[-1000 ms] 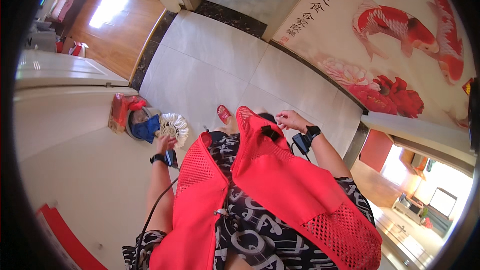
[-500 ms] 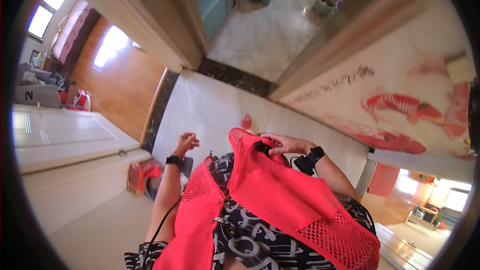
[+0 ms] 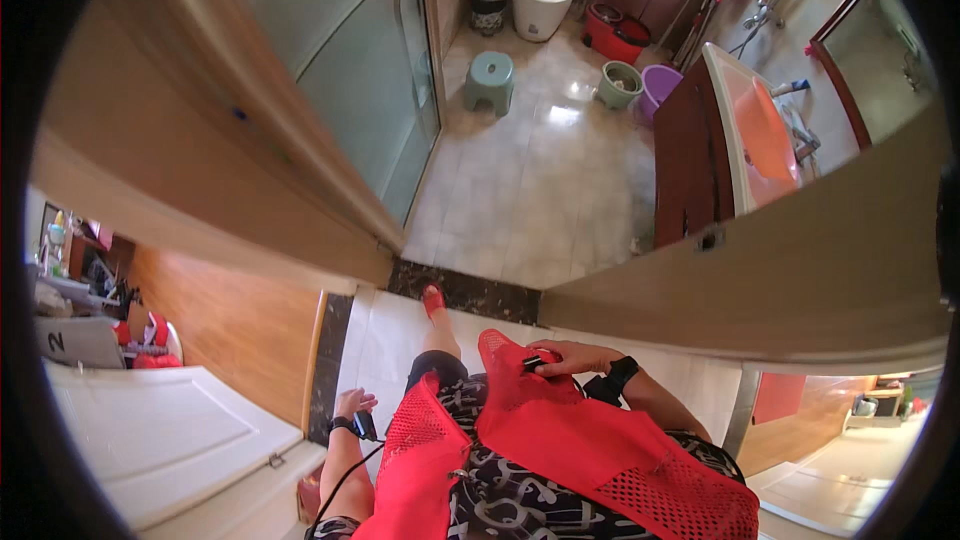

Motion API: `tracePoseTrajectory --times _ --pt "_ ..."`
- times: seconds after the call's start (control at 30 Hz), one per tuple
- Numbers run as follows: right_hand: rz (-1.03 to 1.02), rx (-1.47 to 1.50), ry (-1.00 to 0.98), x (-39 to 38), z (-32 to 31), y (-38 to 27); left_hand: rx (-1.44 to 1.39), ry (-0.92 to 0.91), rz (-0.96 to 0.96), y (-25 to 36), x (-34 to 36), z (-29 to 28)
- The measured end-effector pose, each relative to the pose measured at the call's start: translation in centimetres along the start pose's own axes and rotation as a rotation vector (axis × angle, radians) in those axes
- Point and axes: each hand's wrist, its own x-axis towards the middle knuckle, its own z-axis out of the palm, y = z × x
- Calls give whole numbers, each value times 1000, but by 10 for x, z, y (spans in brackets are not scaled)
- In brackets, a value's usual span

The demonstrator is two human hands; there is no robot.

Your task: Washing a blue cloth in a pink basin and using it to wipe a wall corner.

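I wear a red mesh-panelled vest (image 3: pixel 560 430), hanging unfastened over a black-and-white patterned garment (image 3: pixel 500 490). My right hand (image 3: pixel 575 356) is at its upper right front edge, fingers curled over the fabric beside a small black object (image 3: pixel 536 363); what that object is, I cannot make out. A black band (image 3: pixel 622 372) with a dark box circles the right wrist. Lower at the left, my left hand (image 3: pixel 354 403) hangs with bent fingers apart, holding nothing. Another black band with a small device (image 3: pixel 364 426) sits on that wrist. My foot in a red slipper (image 3: pixel 433 301) is at the dark stone threshold (image 3: pixel 480 297).
Ahead is a bathroom with a teal stool (image 3: pixel 489 82), a toilet (image 3: pixel 544 0), a red mop bucket (image 3: pixel 615 34), green (image 3: pixel 620 84) and purple (image 3: pixel 659 88) tubs and a washbasin (image 3: pixel 745 115). Door frames (image 3: pixel 330 180) flank the opening. A white door (image 3: pixel 180 430) stands left.
I have stepped toward the bathroom, and more of it shows. A red-slippered foot is now at the threshold. My left hand has dropped lower; my right hand stays at the vest.
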Motion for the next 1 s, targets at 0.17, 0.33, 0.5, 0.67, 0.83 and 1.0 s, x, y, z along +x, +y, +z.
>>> tracePoseTrajectory --times 0.17,0.33,0.5,0.67,0.83,1.0 --pt "0 190 152 47 -49 -46 206 -102 72 175 29 44" --pt "50 101 201 73 -86 -104 469 -496 242 317 90 95" --pt "77 303 264 80 -132 -136 676 -582 314 424 92 201" --pt "153 281 271 107 -219 -110 591 -589 274 480 130 279" --pt "181 659 364 118 -330 -67 672 -440 233 553 153 325" --pt "152 696 344 93 -429 -76 587 -340 188 617 175 360"
